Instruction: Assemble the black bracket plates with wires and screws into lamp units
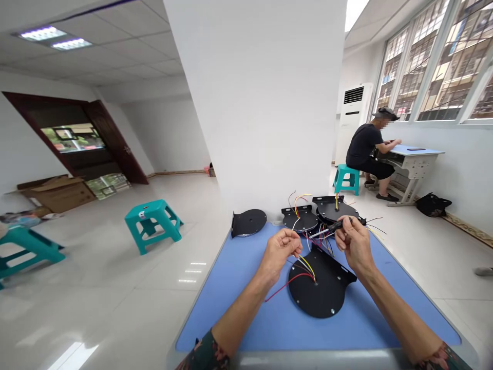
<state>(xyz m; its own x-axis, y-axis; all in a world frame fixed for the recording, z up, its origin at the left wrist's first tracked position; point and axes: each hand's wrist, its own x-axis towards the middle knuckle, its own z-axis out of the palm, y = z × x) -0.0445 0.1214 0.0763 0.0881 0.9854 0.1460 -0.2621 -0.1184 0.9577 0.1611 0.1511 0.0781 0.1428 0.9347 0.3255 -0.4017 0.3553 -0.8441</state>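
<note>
A round black plate [321,288] with red and yellow wires [304,267] lies on the blue table [239,288] in front of me. My left hand [280,253] is closed, pinching the wire ends above the plate. My right hand [354,242] is closed round a thin black tool [334,225], whose tip points left toward the pinched wires. Both hands hover just above the plate's far edge.
More black plates with wires [304,218] sit at the table's far edge, one plate [248,222] apart at the left. Teal stools [153,224] stand on the tiled floor at left. A white pillar [265,103] rises behind the table. Another person [370,151] sits at a desk far right.
</note>
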